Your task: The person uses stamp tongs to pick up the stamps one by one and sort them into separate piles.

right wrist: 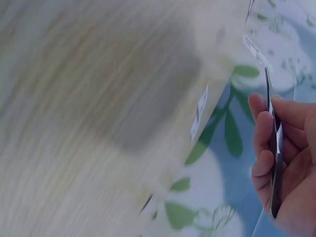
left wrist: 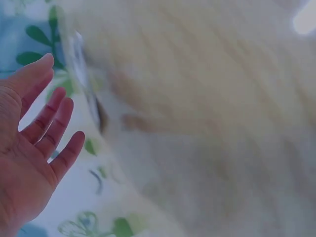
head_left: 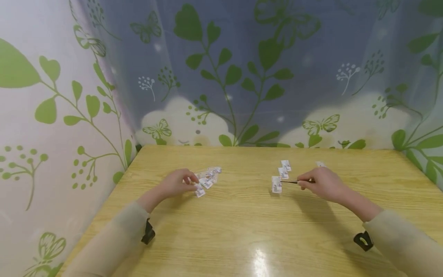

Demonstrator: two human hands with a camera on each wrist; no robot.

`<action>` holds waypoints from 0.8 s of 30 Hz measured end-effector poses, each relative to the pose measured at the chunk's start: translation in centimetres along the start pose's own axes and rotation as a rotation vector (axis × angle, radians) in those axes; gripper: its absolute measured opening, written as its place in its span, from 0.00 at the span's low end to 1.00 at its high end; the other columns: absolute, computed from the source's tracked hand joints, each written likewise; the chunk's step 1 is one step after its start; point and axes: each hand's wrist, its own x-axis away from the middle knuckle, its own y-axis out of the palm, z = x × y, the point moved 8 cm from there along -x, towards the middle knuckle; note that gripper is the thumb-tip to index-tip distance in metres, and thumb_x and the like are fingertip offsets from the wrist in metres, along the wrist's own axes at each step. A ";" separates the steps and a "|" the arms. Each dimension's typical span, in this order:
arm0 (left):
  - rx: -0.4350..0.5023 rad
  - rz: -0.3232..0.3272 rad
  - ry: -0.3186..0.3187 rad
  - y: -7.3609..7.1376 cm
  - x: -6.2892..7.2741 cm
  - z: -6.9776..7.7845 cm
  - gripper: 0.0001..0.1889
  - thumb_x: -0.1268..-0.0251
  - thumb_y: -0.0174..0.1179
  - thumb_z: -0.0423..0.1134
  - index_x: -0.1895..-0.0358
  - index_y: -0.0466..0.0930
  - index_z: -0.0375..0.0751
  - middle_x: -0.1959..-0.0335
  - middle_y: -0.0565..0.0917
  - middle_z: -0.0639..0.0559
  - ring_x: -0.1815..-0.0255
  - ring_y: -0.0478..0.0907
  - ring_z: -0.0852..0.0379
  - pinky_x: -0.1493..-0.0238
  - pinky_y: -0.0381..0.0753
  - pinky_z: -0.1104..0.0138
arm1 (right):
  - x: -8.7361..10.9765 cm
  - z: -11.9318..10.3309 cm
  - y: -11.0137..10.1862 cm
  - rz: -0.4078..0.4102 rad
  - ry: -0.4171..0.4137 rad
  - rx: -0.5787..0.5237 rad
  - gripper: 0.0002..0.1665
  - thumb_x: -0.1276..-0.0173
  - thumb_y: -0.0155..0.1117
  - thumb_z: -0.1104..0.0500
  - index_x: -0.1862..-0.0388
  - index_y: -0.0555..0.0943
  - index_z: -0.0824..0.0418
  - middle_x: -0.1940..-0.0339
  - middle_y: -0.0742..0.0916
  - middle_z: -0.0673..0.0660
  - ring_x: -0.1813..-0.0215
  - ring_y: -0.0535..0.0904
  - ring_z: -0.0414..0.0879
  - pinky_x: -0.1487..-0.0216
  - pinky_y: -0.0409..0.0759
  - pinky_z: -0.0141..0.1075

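My right hand (head_left: 327, 184) grips metal tweezers (right wrist: 275, 158), fingers wrapped along their length. At the tweezers' tips is a small white printed square (head_left: 276, 184), held just over the table. Two similar squares, a nearer one (head_left: 283, 172) and a farther one (head_left: 285, 165), lie behind it in a slanting row. Another white square (head_left: 320, 164) is partly hidden behind the right hand. My left hand (head_left: 178, 182) hovers beside a loose pile of printed squares (head_left: 207, 182); in the left wrist view its fingers are loosely spread with nothing between them.
The wooden table (head_left: 221, 231) has a bright glare spot near its front. A patterned curtain (head_left: 221, 84) with green leaves and butterflies hangs along the back and left edges. Black straps show under both sleeves.
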 end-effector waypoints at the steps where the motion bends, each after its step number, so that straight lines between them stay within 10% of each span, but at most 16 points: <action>1: -0.002 0.002 -0.010 -0.1 0.1 -0.3 0.08 0.43 0.70 0.38 0.62 0.85 0.40 0.65 0.81 0.52 0.66 0.76 0.55 0.65 0.76 0.63 | 0.1 0.4 -0.3 0.000 0.009 0.005 0.14 0.30 0.60 0.64 0.51 0.83 0.73 0.71 0.88 0.54 0.73 0.82 0.47 0.77 0.73 0.34; 24: -0.043 -0.071 -0.086 1.2 -0.2 -1.6 0.06 0.45 0.71 0.43 0.65 0.85 0.49 0.70 0.77 0.58 0.67 0.72 0.59 0.62 0.73 0.62 | -1.4 7.8 -2.6 -0.081 0.111 0.046 0.15 0.28 0.58 0.63 0.51 0.82 0.74 0.67 0.88 0.55 0.69 0.82 0.50 0.69 0.79 0.44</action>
